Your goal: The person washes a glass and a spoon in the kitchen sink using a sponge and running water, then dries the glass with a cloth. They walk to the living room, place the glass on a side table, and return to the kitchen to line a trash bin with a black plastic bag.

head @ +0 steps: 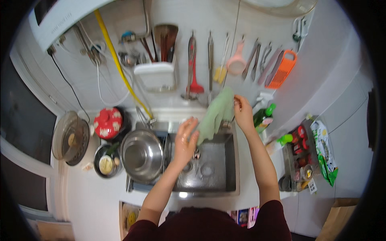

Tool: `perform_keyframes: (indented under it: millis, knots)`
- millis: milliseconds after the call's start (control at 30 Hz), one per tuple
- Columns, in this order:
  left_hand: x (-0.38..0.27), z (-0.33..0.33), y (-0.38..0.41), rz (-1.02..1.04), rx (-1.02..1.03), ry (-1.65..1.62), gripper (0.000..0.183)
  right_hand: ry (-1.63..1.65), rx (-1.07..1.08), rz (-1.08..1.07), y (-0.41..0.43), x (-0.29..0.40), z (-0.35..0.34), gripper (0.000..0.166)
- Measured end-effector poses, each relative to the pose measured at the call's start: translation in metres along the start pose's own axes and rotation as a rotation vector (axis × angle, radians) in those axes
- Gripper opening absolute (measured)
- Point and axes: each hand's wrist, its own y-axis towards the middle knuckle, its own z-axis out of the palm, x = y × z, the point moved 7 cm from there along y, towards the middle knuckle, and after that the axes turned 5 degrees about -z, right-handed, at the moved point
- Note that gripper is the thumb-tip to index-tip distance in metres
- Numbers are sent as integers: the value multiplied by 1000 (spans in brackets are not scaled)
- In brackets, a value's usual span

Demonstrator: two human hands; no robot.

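Observation:
A light green cloth (216,116) hangs in soft folds above the back of the stainless-steel sink (230,183). My right hand (243,113) pinches its upper right edge, near the tiled wall. To the left of the cloth is my left hand (185,147), fingers apart and skin looking wet. Its thumb is close to the cloth's lower left edge; whether they touch I cannot tell. Both hands are over the sink, whose bottom is wet around the drain. The cloth hides most of the faucet.
A steel pot (142,156) sits over the sink's left side, beside a bowl of food (107,162) and a red-lidded pot (108,123). On the right stand a green bottle (264,119) and a rack of jars (301,153). Utensils, including an orange grater (281,69), hang behind.

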Motion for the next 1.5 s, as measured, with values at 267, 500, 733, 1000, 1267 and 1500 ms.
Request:
perform_keyframes:
  millis: [267, 500, 733, 1000, 1267, 1500]
  knots:
    - [181, -33, -182, -692, -12, 2, 24, -43, 651, 480, -291, -111, 95, 32]
    - [213, -27, -238, -885, 43, -93, 22, -74, 692, 1163, -450, -198, 178, 34]
    - [233, -28, -245, -944, 8, -126, 22, 1005, 413, 1951, -511, -139, 250, 34]
    - [238, -25, -248, -978, 7, -122, 21, 452, 629, 1403, -442, -134, 237, 32]
    - [254, -13, -261, -1033, 90, -111, 20, 264, 801, 1111, -392, -114, 213, 32]
    - [244, 32, -262, -1470, 39, -645, 46, 738, 875, 1256, -332, -49, 179, 31]
